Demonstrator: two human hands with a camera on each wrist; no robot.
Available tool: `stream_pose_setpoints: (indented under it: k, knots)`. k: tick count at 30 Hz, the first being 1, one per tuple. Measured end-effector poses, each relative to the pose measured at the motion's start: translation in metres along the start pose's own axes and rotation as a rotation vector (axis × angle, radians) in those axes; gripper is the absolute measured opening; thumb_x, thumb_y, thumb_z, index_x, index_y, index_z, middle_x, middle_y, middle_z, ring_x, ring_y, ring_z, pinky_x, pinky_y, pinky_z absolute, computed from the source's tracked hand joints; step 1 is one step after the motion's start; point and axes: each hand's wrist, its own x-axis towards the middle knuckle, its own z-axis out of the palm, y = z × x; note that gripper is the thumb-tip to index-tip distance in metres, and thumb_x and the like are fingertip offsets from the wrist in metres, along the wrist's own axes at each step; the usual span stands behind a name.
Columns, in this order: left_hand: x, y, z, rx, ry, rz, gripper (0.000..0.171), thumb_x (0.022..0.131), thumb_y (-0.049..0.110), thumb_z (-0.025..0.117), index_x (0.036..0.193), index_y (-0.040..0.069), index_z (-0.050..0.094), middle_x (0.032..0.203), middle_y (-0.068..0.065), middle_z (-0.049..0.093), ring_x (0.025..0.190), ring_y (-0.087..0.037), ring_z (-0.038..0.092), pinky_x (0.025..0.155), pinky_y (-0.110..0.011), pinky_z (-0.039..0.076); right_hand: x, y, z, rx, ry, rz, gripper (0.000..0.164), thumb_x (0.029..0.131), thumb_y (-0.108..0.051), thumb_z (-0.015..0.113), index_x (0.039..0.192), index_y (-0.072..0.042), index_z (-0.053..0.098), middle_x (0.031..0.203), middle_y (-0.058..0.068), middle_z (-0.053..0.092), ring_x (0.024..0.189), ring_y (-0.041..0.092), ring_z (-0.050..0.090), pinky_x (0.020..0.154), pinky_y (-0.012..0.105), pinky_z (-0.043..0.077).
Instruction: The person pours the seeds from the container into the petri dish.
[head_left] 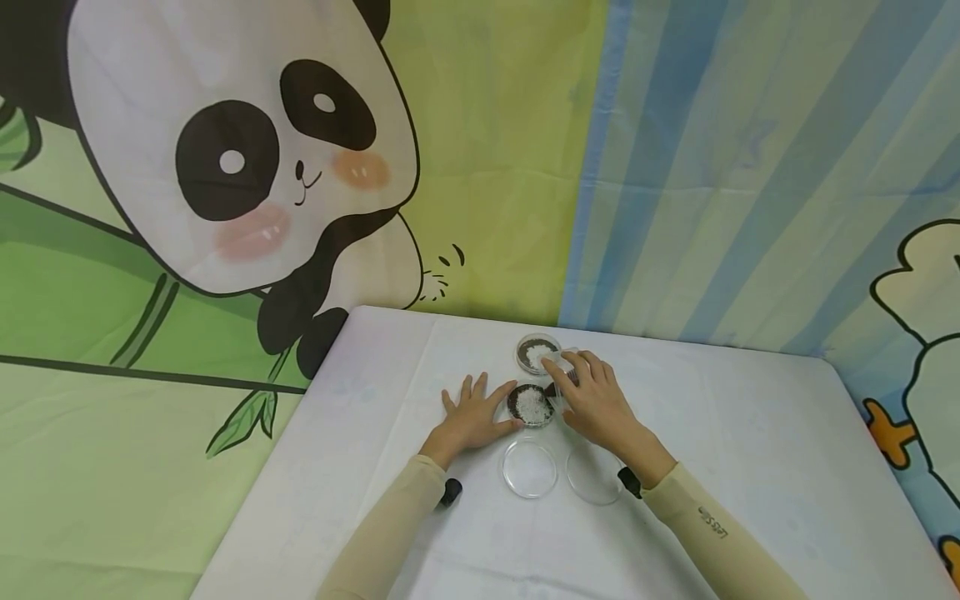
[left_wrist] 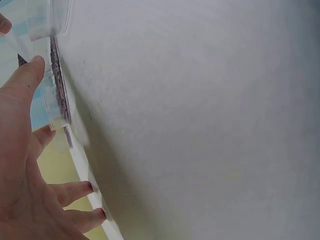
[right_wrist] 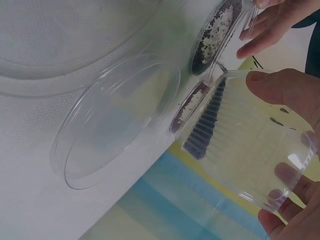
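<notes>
My right hand [head_left: 600, 404] holds a clear, ribbed plastic container [right_wrist: 250, 135], tilted, with dark grains [right_wrist: 206, 120] gathered along its lower side. Its low corner is over the right side of a petri dish [head_left: 531, 406] holding dark grains and a white granular heap. On that dish's left, my left hand [head_left: 471, 417] lies with fingers spread. Its thumb [left_wrist: 31, 75] and index finger touch the dish's side, and the other fingertips rest on the table. Just behind stands a second petri dish [head_left: 537, 354] with similar dark and white contents.
Two clear round dishes or lids, a left one [head_left: 529, 468] and a right one [head_left: 595, 472], lie on the white tabletop [head_left: 712, 433] nearer to me. The right one is partly under my right forearm. A panda-printed cloth [head_left: 480, 158] hangs behind the table's far edge.
</notes>
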Motion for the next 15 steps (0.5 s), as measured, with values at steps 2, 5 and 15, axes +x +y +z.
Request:
stream_pose_setpoints:
  k: [2,5,15]
  knots:
    - [0.0002,0.0001,-0.0003,0.003,-0.004,0.000,0.079,0.090,0.073,0.052,0.158,0.043,0.025,0.164,-0.021,0.014,0.148,-0.049,0.007,0.104,-0.080,0.005,-0.0001,-0.0002,-0.0005,0.001,-0.003,0.000,0.100,0.064,-0.015,0.093,0.150,-0.012,0.043,0.142,0.027,0.044,0.128,0.049,0.040,0.098,0.062,0.039]
    - [0.0007,0.0004,-0.0011,0.006,-0.006,0.001,0.079,0.090,0.072,0.051,0.158,0.043,0.024,0.164,-0.021,0.013,0.148,-0.048,0.006,0.104,-0.080,0.005,0.0004,-0.0004,-0.0012,0.000,-0.009,0.003,0.101,0.064,-0.015,0.094,0.151,-0.013,0.042,0.143,0.026,0.044,0.128,0.049,0.040,0.099,0.062,0.038]
    - [-0.0006,0.0011,-0.0027,-0.002,-0.015,-0.001,0.078,0.091,0.072,0.052,0.158,0.043,0.025,0.164,-0.021,0.013,0.148,-0.049,0.006,0.103,-0.080,0.005,0.0007,-0.0009,-0.0037,-0.001,-0.006,-0.007,0.098,0.064,-0.014,0.093,0.149,-0.012,0.044,0.142,0.027,0.044,0.128,0.049,0.040,0.098,0.062,0.039]
